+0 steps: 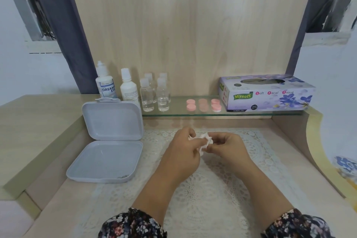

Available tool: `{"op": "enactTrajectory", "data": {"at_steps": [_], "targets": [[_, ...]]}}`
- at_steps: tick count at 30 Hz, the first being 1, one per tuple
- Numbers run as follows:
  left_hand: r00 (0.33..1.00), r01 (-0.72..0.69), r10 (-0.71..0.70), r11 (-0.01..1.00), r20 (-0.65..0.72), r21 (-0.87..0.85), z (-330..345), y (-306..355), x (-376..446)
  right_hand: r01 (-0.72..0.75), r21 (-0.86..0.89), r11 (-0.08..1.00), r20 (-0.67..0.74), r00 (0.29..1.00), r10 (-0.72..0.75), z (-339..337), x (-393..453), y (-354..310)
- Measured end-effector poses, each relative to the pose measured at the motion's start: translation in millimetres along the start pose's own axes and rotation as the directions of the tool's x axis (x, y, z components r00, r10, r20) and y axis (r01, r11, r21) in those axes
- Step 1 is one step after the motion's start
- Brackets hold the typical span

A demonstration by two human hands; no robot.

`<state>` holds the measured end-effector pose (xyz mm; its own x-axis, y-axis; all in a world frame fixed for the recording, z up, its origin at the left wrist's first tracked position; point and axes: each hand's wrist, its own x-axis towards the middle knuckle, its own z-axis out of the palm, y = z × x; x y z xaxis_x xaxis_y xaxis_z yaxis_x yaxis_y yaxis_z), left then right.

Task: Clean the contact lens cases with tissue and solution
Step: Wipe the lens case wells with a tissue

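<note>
honestly the main worry here was stuff getting knocked over or dropped. over at 9 o'clock the grey box (108,141) sat wide open, lid up, with something small and dark in its near corner, couldn't tell what. at about 11 the two solution bottles (116,85) and four clear vials (154,92) stood packed tight on the shelf (251,113), so a careless reach for solution could've tipped a vial. at the centre, the left hand (181,152) was curled round a wad of tissue (204,141) and the right hand (229,147) was pinching it from the other side. the case itself was hidden in there, just a hint of pink. tiny wet thing, so my guess was it could slip and land on the lace mat (212,189), or the tissue could shed lint. at 1 o'clock six pink caps (202,104) sat on the shelf edge and could've rolled off. the tissue box (266,92) was at 2.
</note>
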<state>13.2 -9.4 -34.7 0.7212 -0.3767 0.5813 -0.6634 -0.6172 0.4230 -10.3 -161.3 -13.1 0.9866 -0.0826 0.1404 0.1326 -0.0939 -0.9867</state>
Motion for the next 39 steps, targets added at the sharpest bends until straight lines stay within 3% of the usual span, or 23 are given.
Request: {"op": "enactTrajectory", "data": {"at_steps": [4,10,15,22,27,30,33,36,39], "targets": [[0.997,-0.008,0.003,0.997,0.072,0.073,-2,1,1,0.02,-0.025,0.999,0.045,0.999,-0.019,-1,-3,-3],[1.0,-0.02,0.019,0.997,0.018,0.078,-1,2,4,0.015,0.001,1.0,0.053,0.999,-0.015,0,-3,-3],[0.998,0.023,-0.027,0.998,0.06,0.063,3,-1,5,0.001,0.004,1.0,0.078,0.997,-0.001,-1,-2,3],[0.987,0.162,-0.16,0.964,0.026,-0.21,0,-3,5,-0.032,0.073,0.997,0.085,0.996,0.026,-1,-1,3],[0.877,0.362,-0.479,0.711,-0.038,-0.603,-15,5,11,-0.072,0.061,0.996,0.02,0.997,0.071,-5,3,5],[0.771,0.403,-0.63,0.594,-0.092,-0.696,-24,1,13,-0.101,-0.079,0.992,0.01,0.995,0.102,-7,1,6],[0.694,0.467,-0.711,0.563,-0.112,-0.681,-25,-8,11,-0.049,-0.394,0.918,0.061,0.995,0.079,-7,-3,11],[0.685,0.536,-0.724,0.58,-0.085,-0.614,-22,-10,10,0.057,-0.594,0.802,0.115,0.993,0.014,-7,-2,15],[0.716,0.566,-0.695,0.637,-0.071,-0.524,-19,-8,9,0.079,-0.636,0.768,0.122,0.992,-0.001,-8,-2,14]]}}
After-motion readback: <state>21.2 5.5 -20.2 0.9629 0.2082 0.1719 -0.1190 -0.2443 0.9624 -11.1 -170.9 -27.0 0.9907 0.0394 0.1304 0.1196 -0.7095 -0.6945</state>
